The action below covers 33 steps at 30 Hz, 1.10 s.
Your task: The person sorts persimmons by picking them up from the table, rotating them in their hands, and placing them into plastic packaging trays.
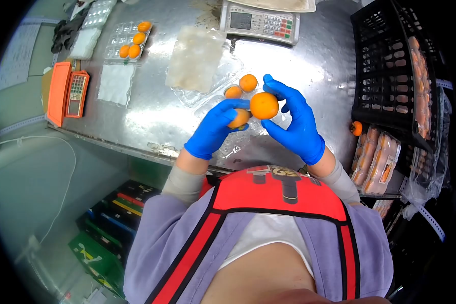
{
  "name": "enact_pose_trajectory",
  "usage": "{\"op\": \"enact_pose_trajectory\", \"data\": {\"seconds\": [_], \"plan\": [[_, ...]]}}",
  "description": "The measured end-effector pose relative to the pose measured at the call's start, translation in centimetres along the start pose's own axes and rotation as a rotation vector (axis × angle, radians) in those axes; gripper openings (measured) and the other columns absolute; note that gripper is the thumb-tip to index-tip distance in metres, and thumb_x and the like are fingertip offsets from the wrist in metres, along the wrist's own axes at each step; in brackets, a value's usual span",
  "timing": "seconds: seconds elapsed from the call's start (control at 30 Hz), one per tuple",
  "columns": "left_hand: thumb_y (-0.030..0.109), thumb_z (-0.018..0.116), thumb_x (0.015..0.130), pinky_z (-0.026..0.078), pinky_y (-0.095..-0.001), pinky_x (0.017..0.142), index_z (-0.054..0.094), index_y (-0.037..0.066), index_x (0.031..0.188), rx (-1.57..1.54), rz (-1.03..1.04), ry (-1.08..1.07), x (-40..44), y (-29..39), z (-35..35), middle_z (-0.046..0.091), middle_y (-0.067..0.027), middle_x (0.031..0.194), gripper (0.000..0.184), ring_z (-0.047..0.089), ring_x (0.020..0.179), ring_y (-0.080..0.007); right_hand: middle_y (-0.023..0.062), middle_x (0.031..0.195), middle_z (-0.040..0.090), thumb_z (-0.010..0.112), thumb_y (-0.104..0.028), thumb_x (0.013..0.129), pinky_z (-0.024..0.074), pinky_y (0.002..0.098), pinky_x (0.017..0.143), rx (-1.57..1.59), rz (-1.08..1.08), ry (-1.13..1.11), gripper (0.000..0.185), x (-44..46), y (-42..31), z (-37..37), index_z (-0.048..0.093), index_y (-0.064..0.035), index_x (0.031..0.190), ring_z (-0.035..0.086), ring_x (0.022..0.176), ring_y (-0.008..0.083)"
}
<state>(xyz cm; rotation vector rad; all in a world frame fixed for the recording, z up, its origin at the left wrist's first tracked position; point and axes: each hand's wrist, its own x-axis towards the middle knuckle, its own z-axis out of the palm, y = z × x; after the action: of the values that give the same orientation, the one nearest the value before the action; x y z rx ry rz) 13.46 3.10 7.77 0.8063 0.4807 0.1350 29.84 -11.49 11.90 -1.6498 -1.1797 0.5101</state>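
My left hand (pixel 215 126), in a blue glove, is closed around a persimmon (pixel 239 118), with its index finger stretched towards a second, larger persimmon (pixel 264 106). That second fruit rests in the curve of my right hand (pixel 296 121), also blue-gloved, against the thumb and curled fingers, while the index finger stands away above it. Just beyond the hands, two more persimmons (pixel 248 82) sit in a clear plastic tray (pixel 197 99). A whitish sheet (pixel 195 58) lies at that tray's far side.
A digital scale (pixel 261 23) stands at the back. Another clear tray (pixel 119 38) at the left holds several persimmons. An orange-cased calculator (pixel 76 93) lies at the left edge. On the right are a black crate (pixel 385 81), a loose persimmon (pixel 356 128) and packed fruit trays (pixel 375 162).
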Motion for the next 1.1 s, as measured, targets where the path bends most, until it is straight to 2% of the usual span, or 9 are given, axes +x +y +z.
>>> {"op": "enact_pose_trajectory", "data": {"seconds": [0.07, 0.2, 0.3, 0.37, 0.5, 0.77, 0.9, 0.97, 1.1], "plan": [[0.033, 0.06, 0.087, 0.048, -0.0295, 0.084, 0.055, 0.002, 0.116, 0.081, 0.009, -0.026, 0.5, -0.5, 1.1, 0.058, -0.0087, 0.109, 0.042, 0.058, 0.096, -0.0159, 0.0078, 0.122, 0.056, 0.069, -0.008, 0.073, 0.0461, 0.0355, 0.086, -0.105, -0.047, -0.03, 0.06, 0.3, -1.3, -0.2, 0.048, -0.0103, 0.129, 0.054, 0.106, 0.0232], [0.033, 0.06, 0.088, 0.048, -0.0291, 0.083, 0.054, 0.002, 0.118, 0.078, -0.023, 0.0, 1.5, -1.2, 1.9, 0.058, -0.0096, 0.109, 0.043, 0.059, 0.096, -0.0161, 0.0089, 0.122, 0.056, 0.071, -0.009, 0.074, 0.0452, 0.0364, 0.087, -0.117, -0.092, 0.005, 0.061, 0.4, -1.2, -0.4, 0.047, -0.0097, 0.13, 0.055, 0.105, 0.0244], [0.034, 0.059, 0.088, 0.048, -0.0295, 0.084, 0.053, 0.003, 0.121, -0.103, -0.044, -0.09, 1.6, -0.8, 2.6, 0.058, -0.0091, 0.109, 0.045, 0.058, 0.097, -0.0163, 0.0111, 0.128, 0.053, 0.072, -0.011, 0.075, 0.0453, 0.0362, 0.09, 0.069, -0.036, 0.05, 0.063, 0.4, -0.5, -0.1, 0.045, -0.0085, 0.132, 0.055, 0.109, 0.0248], [0.045, 0.056, 0.087, 0.047, -0.0347, 0.088, 0.049, 0.004, 0.125, -0.061, -0.049, -0.122, 1.7, -0.5, 3.0, 0.057, -0.0089, 0.116, 0.056, 0.057, 0.106, -0.0203, 0.0132, 0.135, 0.049, 0.072, -0.011, 0.077, 0.0446, 0.0354, 0.093, 0.316, 0.04, 0.071, 0.064, 0.5, -0.2, 0.4, 0.044, -0.0062, 0.134, 0.053, 0.116, 0.0247], [0.044, 0.055, 0.088, 0.047, -0.0343, 0.087, 0.049, 0.004, 0.125, -0.032, -0.041, -0.097, 1.9, -0.4, 3.0, 0.057, -0.0095, 0.116, 0.055, 0.057, 0.106, -0.0202, 0.0145, 0.139, 0.044, 0.071, -0.01, 0.077, 0.0435, 0.0351, 0.096, 0.343, 0.011, 0.079, 0.064, 0.4, 0.4, 0.7, 0.042, -0.0036, 0.134, 0.05, 0.121, 0.0246], [0.016, 0.071, 0.08, 0.045, -0.0312, 0.092, 0.051, 0.003, 0.125, 0.35, 0.272, 0.018, 1.6, 0.5, 3.8, 0.056, -0.0096, 0.117, 0.051, 0.055, 0.107, -0.0181, 0.0152, 0.134, 0.049, 0.072, -0.004, 0.072, 0.0441, 0.0368, 0.095, 0.109, -0.096, 0.107, 0.064, 0.3, 0.9, 0.9, 0.046, -0.0062, 0.131, 0.053, 0.115, 0.0282], [0.013, 0.074, 0.077, 0.046, -0.0318, 0.092, 0.051, 0.003, 0.125, 0.412, 0.29, 0.025, 1.8, 0.4, 3.8, 0.056, -0.0097, 0.116, 0.054, 0.055, 0.108, -0.0185, 0.0176, 0.134, 0.047, 0.07, 0.001, 0.074, 0.0419, 0.0363, 0.099, -0.009, -0.161, 0.064, 0.064, 0.4, 0.5, 0.6, 0.043, -0.0051, 0.132, 0.047, 0.124, 0.0302], [0.014, 0.075, 0.076, 0.046, -0.0319, 0.092, 0.051, 0.004, 0.125, 0.406, 0.307, 0.021, 1.8, 0.5, 3.9, 0.056, -0.0099, 0.116, 0.055, 0.055, 0.108, -0.0193, 0.0136, 0.129, 0.052, 0.072, -0.002, 0.07, 0.0425, 0.0379, 0.096, -0.015, -0.178, 0.129, 0.065, 0.4, 0.5, 0.9, 0.047, -0.0076, 0.129, 0.052, 0.112, 0.0316], [0.013, 0.075, 0.075, 0.045, -0.0323, 0.092, 0.052, 0.005, 0.125, 0.423, 0.328, 0.031, 1.8, 0.3, 3.9, 0.056, -0.0099, 0.116, 0.056, 0.055, 0.108, -0.0199, 0.0135, 0.128, 0.052, 0.071, -0.002, 0.07, 0.0424, 0.0378, 0.096, -0.034, -0.177, 0.116, 0.064, 0.3, 0.6, 0.8, 0.047, -0.0075, 0.129, 0.052, 0.112, 0.0315]]}}
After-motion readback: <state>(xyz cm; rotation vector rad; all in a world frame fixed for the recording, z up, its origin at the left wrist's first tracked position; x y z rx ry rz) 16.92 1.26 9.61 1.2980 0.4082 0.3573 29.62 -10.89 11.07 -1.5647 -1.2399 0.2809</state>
